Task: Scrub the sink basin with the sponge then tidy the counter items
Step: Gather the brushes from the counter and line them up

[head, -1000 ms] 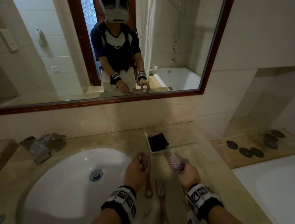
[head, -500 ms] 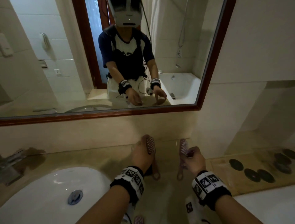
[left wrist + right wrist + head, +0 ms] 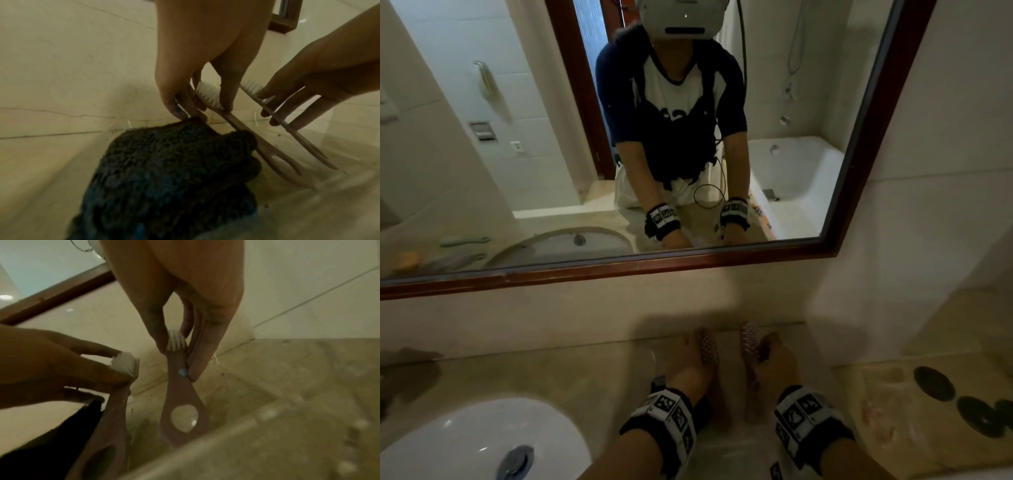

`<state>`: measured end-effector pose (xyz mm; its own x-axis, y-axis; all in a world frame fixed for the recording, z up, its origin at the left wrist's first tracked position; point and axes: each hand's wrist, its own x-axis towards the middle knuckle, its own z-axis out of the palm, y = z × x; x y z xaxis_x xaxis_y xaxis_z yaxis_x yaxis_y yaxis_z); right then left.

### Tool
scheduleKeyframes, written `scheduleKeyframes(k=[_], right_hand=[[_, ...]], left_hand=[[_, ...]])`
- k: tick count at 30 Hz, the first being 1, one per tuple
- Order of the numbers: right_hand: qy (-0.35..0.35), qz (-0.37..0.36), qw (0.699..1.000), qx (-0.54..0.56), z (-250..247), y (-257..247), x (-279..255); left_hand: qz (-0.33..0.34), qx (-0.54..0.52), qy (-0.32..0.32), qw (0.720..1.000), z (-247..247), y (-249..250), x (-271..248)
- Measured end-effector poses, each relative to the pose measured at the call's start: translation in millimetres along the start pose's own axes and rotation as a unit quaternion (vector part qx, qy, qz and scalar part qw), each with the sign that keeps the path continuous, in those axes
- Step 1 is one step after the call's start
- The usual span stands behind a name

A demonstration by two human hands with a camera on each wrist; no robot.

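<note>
My left hand (image 3: 690,356) pinches a pink brush (image 3: 708,346) by its white-bristled head (image 3: 208,95). Its looped handle (image 3: 283,165) slopes down into a clear tray (image 3: 339,181) against the back wall. My right hand (image 3: 774,359) pinches a second pink brush (image 3: 750,337) the same way, with its handle (image 3: 183,407) hanging down into the tray. The brushes lie side by side, a little apart. A dark cloth (image 3: 174,170) lies in the tray's left part, and my left fingertips (image 3: 183,114) touch its edge. The white sink (image 3: 482,442) is at lower left.
The wall rises just behind the tray, under a brown-framed mirror (image 3: 619,269). A dark faucet (image 3: 404,373) stands left of the sink. On a ledge to the right lie several dark round stones (image 3: 935,383). In the right wrist view the tray's front wall (image 3: 257,431) crosses the foreground.
Both hands have carried their brushes forward from the counter beside the sink to the tray at the wall. A third brush on the counter has dropped out of view.
</note>
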<state>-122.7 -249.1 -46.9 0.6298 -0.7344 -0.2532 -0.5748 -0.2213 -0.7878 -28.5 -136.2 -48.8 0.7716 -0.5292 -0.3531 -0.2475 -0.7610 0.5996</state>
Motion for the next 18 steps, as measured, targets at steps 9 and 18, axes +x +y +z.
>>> scheduleKeyframes(k=[9,18], right_hand=[[-0.05,-0.001,0.993,-0.104,23.4,-3.4,12.1],[-0.048,-0.017,0.992,-0.119,38.6,-3.8,11.1]], left_hand=[[0.03,0.208,-0.049,0.976,-3.6,-7.5,19.2],[0.052,0.265,-0.066,0.961,-12.2,-23.1,14.2]])
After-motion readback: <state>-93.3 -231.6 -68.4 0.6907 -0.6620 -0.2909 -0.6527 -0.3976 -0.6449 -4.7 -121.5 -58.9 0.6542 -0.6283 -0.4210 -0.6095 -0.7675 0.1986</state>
